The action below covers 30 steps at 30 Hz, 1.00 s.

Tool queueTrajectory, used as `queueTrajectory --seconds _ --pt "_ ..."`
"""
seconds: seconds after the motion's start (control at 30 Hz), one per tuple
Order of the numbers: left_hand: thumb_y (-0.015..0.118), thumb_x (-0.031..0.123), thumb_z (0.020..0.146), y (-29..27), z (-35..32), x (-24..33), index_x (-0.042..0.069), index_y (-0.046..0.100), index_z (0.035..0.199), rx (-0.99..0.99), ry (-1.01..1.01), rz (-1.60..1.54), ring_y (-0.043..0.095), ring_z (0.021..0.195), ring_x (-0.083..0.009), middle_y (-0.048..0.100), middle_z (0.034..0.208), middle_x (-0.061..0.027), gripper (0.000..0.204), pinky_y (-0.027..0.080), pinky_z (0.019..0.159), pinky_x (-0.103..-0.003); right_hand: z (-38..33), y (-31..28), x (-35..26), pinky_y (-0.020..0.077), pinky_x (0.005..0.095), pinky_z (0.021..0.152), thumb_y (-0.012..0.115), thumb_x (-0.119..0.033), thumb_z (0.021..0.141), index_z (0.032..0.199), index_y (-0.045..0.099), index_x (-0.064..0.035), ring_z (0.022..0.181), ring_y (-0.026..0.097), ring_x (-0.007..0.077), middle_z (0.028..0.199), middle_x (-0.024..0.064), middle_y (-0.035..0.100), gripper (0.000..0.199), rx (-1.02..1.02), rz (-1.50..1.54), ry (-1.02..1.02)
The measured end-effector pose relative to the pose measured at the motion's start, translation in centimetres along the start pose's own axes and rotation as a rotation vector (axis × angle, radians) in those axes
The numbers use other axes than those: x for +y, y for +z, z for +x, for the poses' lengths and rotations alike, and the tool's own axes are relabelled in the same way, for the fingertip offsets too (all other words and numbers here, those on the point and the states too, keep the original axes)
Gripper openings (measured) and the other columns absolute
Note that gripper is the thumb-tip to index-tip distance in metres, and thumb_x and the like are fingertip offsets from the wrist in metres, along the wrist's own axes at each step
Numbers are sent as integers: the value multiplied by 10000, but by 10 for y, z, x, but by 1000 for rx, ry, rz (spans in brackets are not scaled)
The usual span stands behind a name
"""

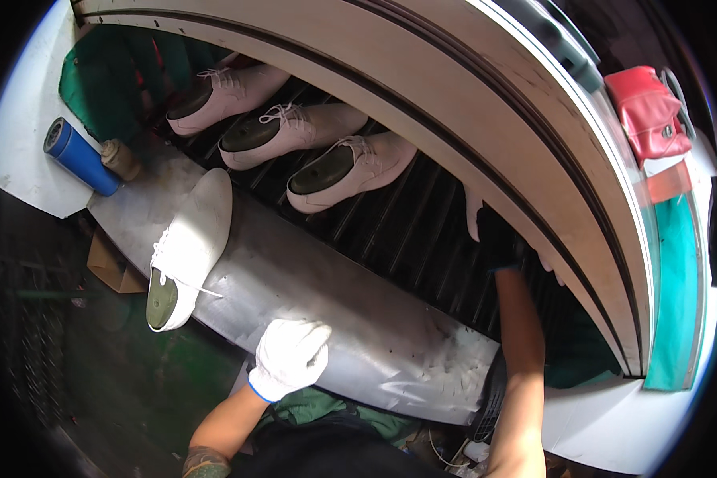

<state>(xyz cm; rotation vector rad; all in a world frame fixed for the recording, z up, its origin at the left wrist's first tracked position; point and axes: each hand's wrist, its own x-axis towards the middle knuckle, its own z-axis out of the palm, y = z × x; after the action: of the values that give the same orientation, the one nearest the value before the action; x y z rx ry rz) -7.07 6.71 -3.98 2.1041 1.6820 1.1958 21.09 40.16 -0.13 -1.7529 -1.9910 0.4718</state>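
Left hand (288, 358) in a white glove, fingers curled into a loose fist, grip empty, resting on the near edge of the metal counter (358, 319). Right hand (494, 231) in a dark glove, reaching over the far edge of the counter onto the dark slatted belt (406, 231); partly tucked under the curved pale housing (486, 103), so cannot tell whether its grip is wide or narrow. One white laced shoe (187, 247) lying at the left end of the counter, sole up, heel overhanging the near edge. Three pale shoes (295, 131) in a row on the belt beyond the far edge. Blue cylinder (80, 155) near the far left corner.
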Motion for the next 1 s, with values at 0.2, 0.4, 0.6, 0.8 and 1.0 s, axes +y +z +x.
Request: queueTrajectory --seconds 0.2,0.4,0.6,0.8,1.0 --pt "745 22 698 -2 4 -2 70 728 1030 26 -1 -71 710 837 -286 751 937 -88 336 558 787 -410 34 24 -21 399 388 1196 782 -103 774 1593 359 -18 1374 564 285 1467 172 586 925 -25 -187 -99" --pt "760 22 715 -9 -8 -11 78 741 1018 107 -81 -20 715 789 -255 758 922 -70 308 566 735 -387 102 93 -60 391 391 1200 762 -75 805 1597 345 -19 1376 565 287 1465 178 590 896 -88 -222 -116" --pt "759 16 735 -3 -5 -9 88 748 1014 124 -59 -119 700 755 -254 745 879 -67 289 556 719 -388 120 40 -59 384 394 1204 743 -47 836 1601 331 -21 1379 566 290 1463 184 594 868 27 -161 -110" --pt "740 77 779 -11 3 -19 91 757 1071 -74 -243 -203 697 783 -314 731 903 -101 292 594 809 -446 -39 -9 -26 377 396 1208 723 -20 867 1605 318 -22 1382 567 292 1461 191 598 841 -19 70 -221" --pt "684 113 818 -4 125 -76 208 414 1581 -74 -484 -84 563 1348 -452 436 1601 -171 815 512 1106 -519 -249 -40 34 369 399 1213 703 8 899 1609 304 -23 1385 568 294 1459 197 602 815 -143 317 -70"
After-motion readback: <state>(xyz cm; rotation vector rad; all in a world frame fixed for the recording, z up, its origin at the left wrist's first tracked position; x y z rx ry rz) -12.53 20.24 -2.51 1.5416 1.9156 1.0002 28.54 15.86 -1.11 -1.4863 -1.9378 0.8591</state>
